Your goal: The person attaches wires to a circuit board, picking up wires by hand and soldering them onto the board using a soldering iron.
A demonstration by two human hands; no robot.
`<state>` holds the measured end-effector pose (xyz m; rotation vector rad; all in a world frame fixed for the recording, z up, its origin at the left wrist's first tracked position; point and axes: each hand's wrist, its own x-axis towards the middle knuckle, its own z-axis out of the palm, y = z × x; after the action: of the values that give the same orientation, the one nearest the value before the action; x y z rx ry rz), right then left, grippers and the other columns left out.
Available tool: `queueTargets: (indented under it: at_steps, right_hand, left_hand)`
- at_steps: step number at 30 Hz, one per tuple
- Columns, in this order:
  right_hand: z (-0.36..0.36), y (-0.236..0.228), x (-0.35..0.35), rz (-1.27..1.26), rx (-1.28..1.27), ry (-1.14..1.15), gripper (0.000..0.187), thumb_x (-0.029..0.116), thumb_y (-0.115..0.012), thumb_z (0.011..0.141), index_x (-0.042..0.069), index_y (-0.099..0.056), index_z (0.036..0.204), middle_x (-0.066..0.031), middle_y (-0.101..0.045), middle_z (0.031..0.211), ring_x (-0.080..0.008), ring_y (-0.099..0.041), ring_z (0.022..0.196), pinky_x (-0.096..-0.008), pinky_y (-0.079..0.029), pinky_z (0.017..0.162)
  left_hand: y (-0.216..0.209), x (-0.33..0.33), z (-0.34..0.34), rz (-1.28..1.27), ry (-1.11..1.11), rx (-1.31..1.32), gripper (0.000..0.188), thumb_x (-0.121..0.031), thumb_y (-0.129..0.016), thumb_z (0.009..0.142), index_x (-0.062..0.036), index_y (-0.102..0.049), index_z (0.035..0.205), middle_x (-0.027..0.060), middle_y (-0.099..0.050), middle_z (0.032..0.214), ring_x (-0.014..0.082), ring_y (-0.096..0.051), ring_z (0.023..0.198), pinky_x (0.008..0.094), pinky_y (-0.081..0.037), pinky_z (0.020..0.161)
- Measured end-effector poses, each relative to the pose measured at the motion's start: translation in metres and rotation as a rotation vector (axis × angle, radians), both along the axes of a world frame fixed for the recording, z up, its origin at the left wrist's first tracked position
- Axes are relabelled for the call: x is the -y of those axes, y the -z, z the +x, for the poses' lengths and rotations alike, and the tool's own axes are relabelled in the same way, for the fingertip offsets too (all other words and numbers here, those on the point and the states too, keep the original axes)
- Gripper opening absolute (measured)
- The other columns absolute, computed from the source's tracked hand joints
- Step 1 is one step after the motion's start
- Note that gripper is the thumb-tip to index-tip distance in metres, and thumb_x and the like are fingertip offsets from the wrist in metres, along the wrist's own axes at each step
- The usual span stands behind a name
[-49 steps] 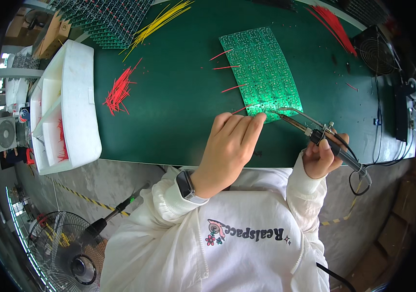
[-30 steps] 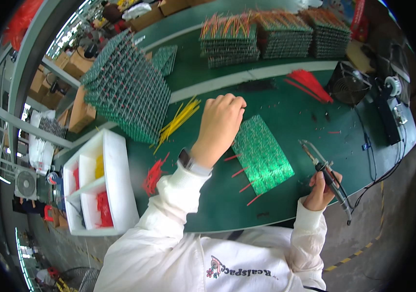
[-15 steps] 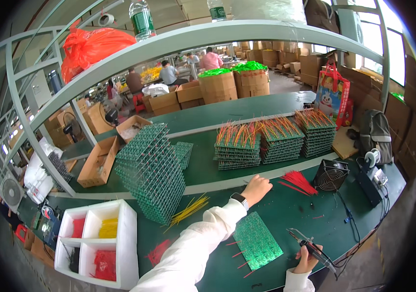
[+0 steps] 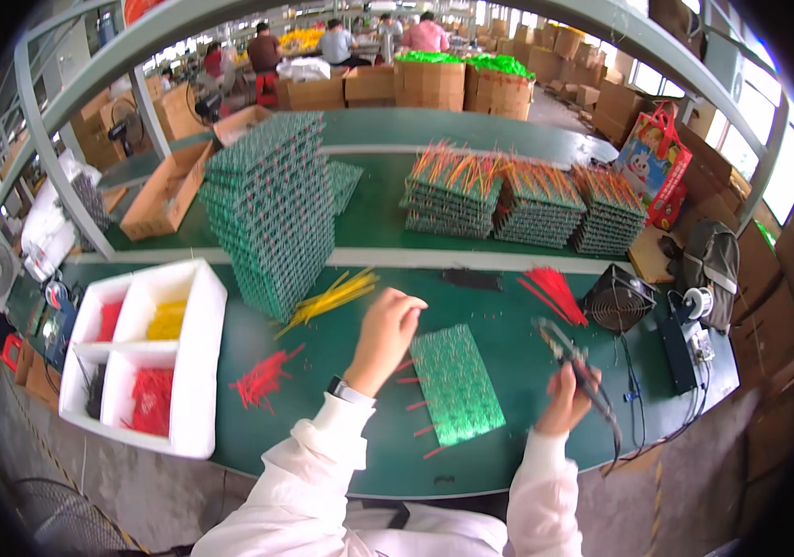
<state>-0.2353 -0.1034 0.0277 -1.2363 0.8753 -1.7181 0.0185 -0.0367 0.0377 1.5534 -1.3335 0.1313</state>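
Note:
My left hand (image 4: pixel 384 340) hovers at the upper left of a green circuit board (image 4: pixel 458 385), its thumb and fingertips pinched together; anything between them is too small to make out. Short red wires (image 4: pixel 418 406) stick out along the board's left edge. To the right of the board, my right hand (image 4: pixel 562 401) grips a soldering iron (image 4: pixel 575 357), its tip angled up and left over the table. Beyond the board lie black wires (image 4: pixel 472 278) and a fan of red wires (image 4: pixel 556 294). Yellow wires (image 4: pixel 332 299) and loose red wires (image 4: pixel 263 376) lie to the left.
A white foam box (image 4: pixel 200 390) with divided wires stands at left, behind it a tall stack of boards (image 4: pixel 271 213). Three wired board stacks (image 4: pixel 452 200) stand at the back. A small black fan (image 4: pixel 618 299) and a soldering station (image 4: pixel 680 351) with cables are at right.
My left hand has moved left and nearer, away from the black wires, which now show. The right hand with the soldering iron has lifted slightly. The view has tipped downward.

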Motion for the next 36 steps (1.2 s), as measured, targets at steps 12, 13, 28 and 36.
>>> queueTargets:
  at_steps: [12, 13, 28, 36]
  right_hand:
    - [0.072, 0.032, 0.040, -0.007, -0.106, -0.190, 0.021, 0.008, -0.064, 0.083, 0.003, -0.047, 0.094, -0.0046, -0.056, 0.077, -0.0079, -0.053, 0.060, -0.0189, -0.042, 0.051]
    - [0.072, 0.032, 0.035, -0.007, -0.108, -0.207, 0.021, 0.008, -0.064, 0.083, 0.002, -0.047, 0.094, -0.0049, -0.056, 0.077, -0.0080, -0.053, 0.060, -0.0192, -0.043, 0.051]
    - [0.066, 0.028, 0.010, 0.098, -0.072, -0.262, 0.016, 0.005, -0.060, 0.084, 0.001, -0.047, 0.093, -0.0077, -0.056, 0.076, -0.0102, -0.053, 0.059, -0.0216, -0.042, 0.050]
    - [0.065, 0.027, 0.013, 0.105, -0.082, -0.283, 0.017, 0.005, -0.060, 0.084, 0.000, -0.048, 0.095, -0.0078, -0.055, 0.076, -0.0105, -0.052, 0.059, -0.0225, -0.042, 0.050]
  left_hand:
    - [0.032, -0.020, -0.004, 0.068, -0.080, -0.239, 0.008, -0.004, -0.065, 0.078, -0.0014, -0.057, 0.078, 0.0082, -0.058, 0.073, 0.0197, -0.058, 0.063, 0.0292, -0.046, 0.057]
    - [0.034, -0.018, -0.005, 0.044, -0.060, -0.237, 0.008, -0.004, -0.065, 0.079, 0.0000, -0.058, 0.078, 0.0076, -0.058, 0.073, 0.0168, -0.057, 0.062, 0.0272, -0.045, 0.057]
    - [0.032, -0.028, 0.003, 0.233, 0.096, -0.464, 0.010, -0.007, -0.060, 0.085, 0.0012, -0.056, 0.087, 0.0062, -0.062, 0.077, 0.0122, -0.059, 0.069, 0.0239, -0.046, 0.065]
    - [0.028, -0.029, 0.006, 0.298, 0.201, -0.589, 0.012, -0.003, -0.058, 0.085, -0.0009, -0.061, 0.097, 0.0043, -0.064, 0.085, 0.0106, -0.060, 0.077, 0.0241, -0.048, 0.070]
